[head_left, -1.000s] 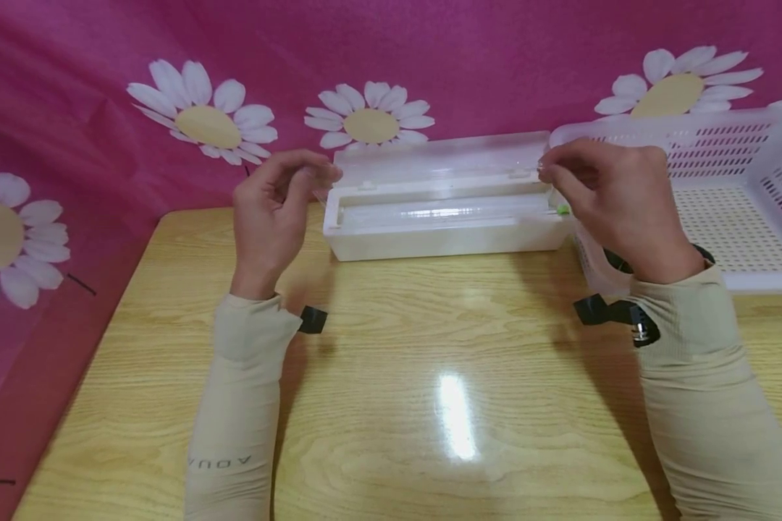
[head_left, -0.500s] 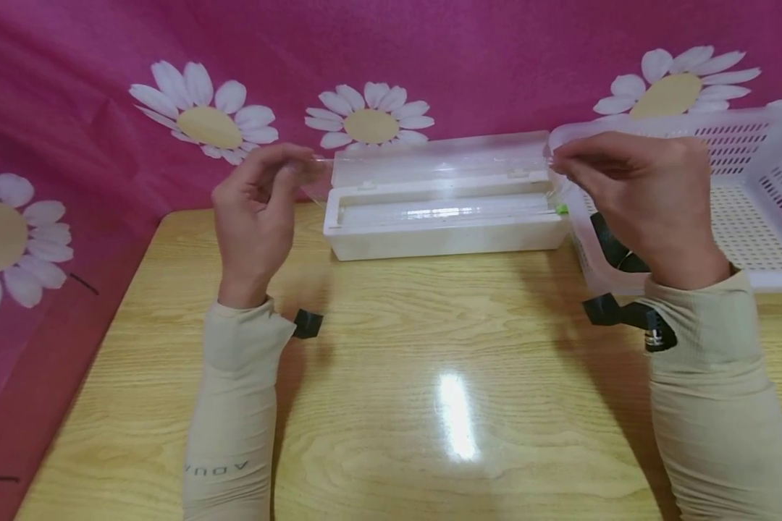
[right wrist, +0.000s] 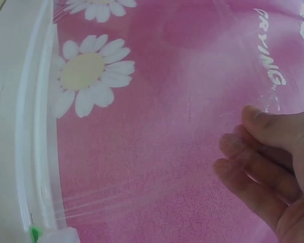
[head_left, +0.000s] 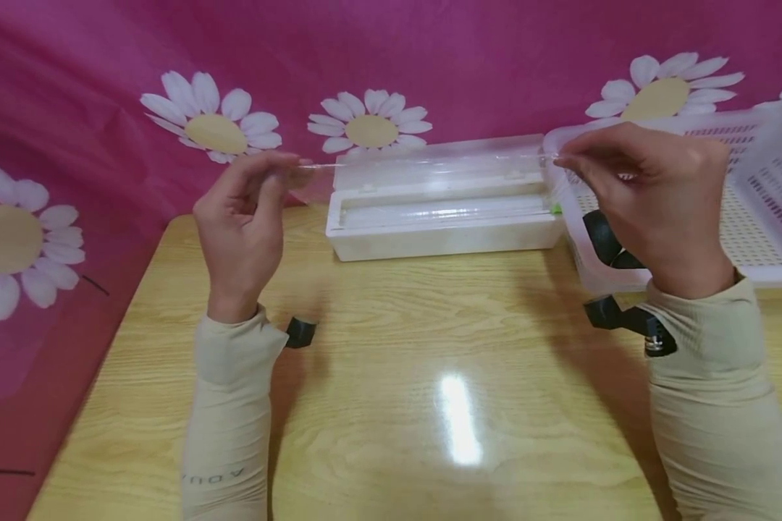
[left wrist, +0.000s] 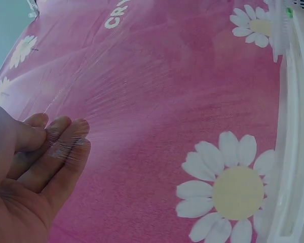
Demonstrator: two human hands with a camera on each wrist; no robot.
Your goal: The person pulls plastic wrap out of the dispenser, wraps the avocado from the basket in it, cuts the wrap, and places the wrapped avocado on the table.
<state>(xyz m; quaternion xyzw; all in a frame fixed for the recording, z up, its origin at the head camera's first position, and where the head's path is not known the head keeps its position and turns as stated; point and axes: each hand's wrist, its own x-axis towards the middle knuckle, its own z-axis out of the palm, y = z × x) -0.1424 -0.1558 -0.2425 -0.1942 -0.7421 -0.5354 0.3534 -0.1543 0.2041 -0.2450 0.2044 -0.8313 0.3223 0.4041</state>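
A thin sheet of clear cling film (head_left: 430,163) is stretched between my two hands, above and in front of a white cling film dispenser box (head_left: 443,241). My left hand (head_left: 242,231) pinches one corner of the film; the left wrist view shows creases fanning out from its fingertips (left wrist: 80,126). At the opposite corner my right hand (head_left: 658,199) pinches the film between thumb and fingers. The dispenser's translucent lid stands raised at the back. Inside lies a shiny film roll (head_left: 443,211), and a green piece (head_left: 556,208) shows at its right end.
A white perforated plastic basket (head_left: 736,277) stands right of the box, with dark objects (head_left: 602,239) in its near left corner. The wooden table (head_left: 378,405) reaches toward me. Behind it hangs a pink cloth (head_left: 495,65) with daisies.
My hands have moved apart, the left one leftward and the right one rightward. The film's edge now runs straighter between them. The box stays in place.
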